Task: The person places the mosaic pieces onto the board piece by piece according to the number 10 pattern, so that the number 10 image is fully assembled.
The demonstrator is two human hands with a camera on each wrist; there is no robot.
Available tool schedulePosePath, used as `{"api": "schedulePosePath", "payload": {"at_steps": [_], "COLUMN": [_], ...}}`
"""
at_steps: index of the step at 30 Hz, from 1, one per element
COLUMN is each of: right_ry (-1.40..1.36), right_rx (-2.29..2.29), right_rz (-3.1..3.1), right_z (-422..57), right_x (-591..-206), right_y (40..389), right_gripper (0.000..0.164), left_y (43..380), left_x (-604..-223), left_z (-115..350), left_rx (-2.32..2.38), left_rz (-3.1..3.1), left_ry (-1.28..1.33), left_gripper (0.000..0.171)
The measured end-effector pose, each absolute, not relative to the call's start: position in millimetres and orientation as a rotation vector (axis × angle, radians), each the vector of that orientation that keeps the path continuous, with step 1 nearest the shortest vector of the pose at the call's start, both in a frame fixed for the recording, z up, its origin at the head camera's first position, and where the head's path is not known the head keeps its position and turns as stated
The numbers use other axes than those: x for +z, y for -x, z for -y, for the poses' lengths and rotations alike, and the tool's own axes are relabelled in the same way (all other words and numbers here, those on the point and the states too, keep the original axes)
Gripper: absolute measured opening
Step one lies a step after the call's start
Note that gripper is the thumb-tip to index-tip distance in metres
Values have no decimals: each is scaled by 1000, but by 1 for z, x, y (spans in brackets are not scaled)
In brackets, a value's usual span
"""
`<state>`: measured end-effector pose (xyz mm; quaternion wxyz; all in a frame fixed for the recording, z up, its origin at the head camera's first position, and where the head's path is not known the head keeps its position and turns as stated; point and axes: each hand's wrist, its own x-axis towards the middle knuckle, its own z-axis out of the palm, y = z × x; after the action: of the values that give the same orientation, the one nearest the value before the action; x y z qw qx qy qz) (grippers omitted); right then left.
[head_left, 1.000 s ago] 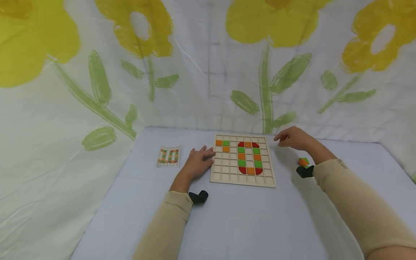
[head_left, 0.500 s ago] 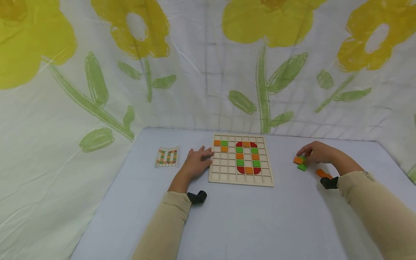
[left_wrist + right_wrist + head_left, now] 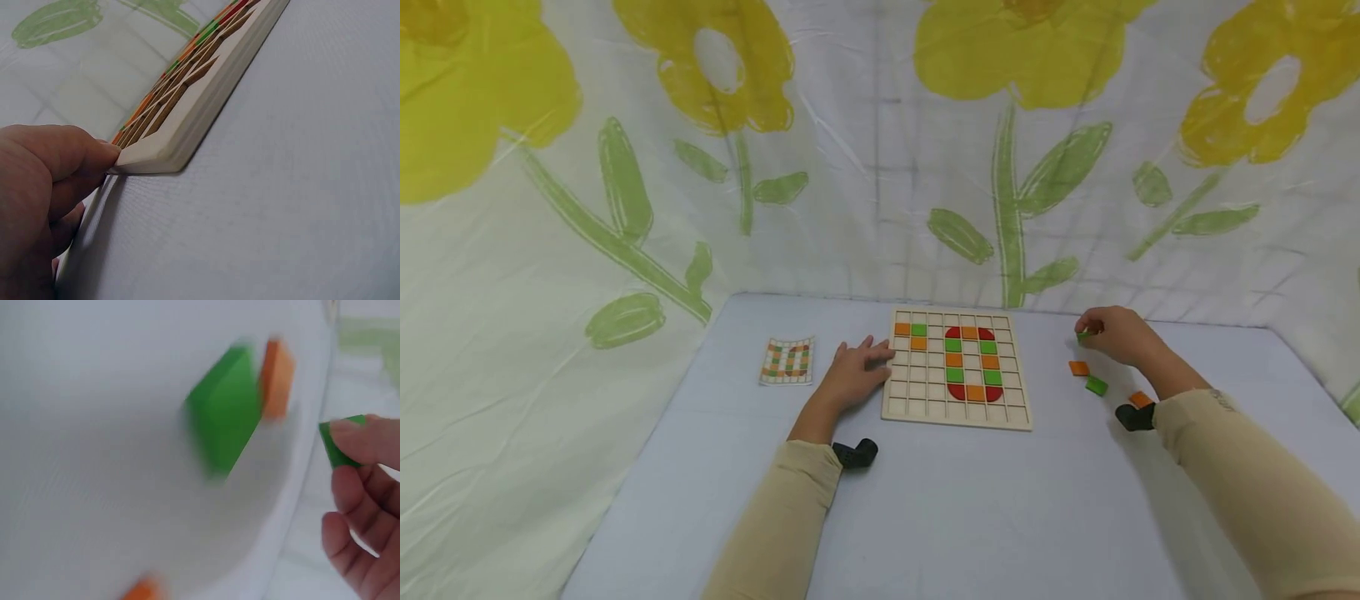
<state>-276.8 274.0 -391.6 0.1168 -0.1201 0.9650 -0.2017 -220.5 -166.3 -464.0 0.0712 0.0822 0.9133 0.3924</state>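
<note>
My right hand (image 3: 1118, 335) pinches a green square tile (image 3: 340, 440) between thumb and fingers, above the table right of the board. Near it lie an orange tile (image 3: 1078, 368), a green tile (image 3: 1097, 386) and another orange tile (image 3: 1141, 400), partly hidden by the wrist camera. A wooden grid board (image 3: 957, 414) holds an oval of red, orange and green tiles, plus a small group of orange and green tiles at upper left. My left hand (image 3: 852, 379) touches the board's left edge, fingers spread; the left wrist view shows fingertips against the board rim (image 3: 150, 164).
A small pattern card (image 3: 787, 362), printed with a coloured grid, lies left of the left hand. The white table (image 3: 955, 517) ends at a flower-printed cloth (image 3: 850, 250) behind. A black camera (image 3: 856, 454) sits on the left wrist.
My right hand moved right to the loose tiles, spread them apart, then rose slightly with a green tile pinched. The left hand stayed at the board's edge.
</note>
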Motion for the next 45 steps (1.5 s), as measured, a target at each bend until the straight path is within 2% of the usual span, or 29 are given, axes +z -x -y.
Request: {"api": "schedulePosePath", "payload": {"at_steps": [5, 13, 25, 34, 40, 45], "right_ry": [412, 486, 596, 658, 552, 479], "right_rx": [-632, -783, -1021, -989, -944, -887], "right_rz": [-2874, -2837, -2625, -2616, -2666, -2681], "right_z": [-235, -181, -114, -73, -57, -49], "right_x": [-387, -393, -404, -410, -420, -425], "right_y": [281, 282, 276, 273, 275, 273], "right_gripper": [34, 16, 22, 26, 12, 8], "left_y": [220, 221, 221, 221, 220, 221], "left_x": [-465, -462, -461, -461, -461, -462], "left_z": [167, 167, 167, 167, 167, 168], "left_rx": [1175, 1157, 1134, 1117, 1128, 1128], "left_rz": [-2744, -2760, -2762, -2749, -2740, -2746], "left_ry": [-234, -265, -269, -255, -246, -266], "left_gripper": [36, 37, 38, 38, 37, 37]}}
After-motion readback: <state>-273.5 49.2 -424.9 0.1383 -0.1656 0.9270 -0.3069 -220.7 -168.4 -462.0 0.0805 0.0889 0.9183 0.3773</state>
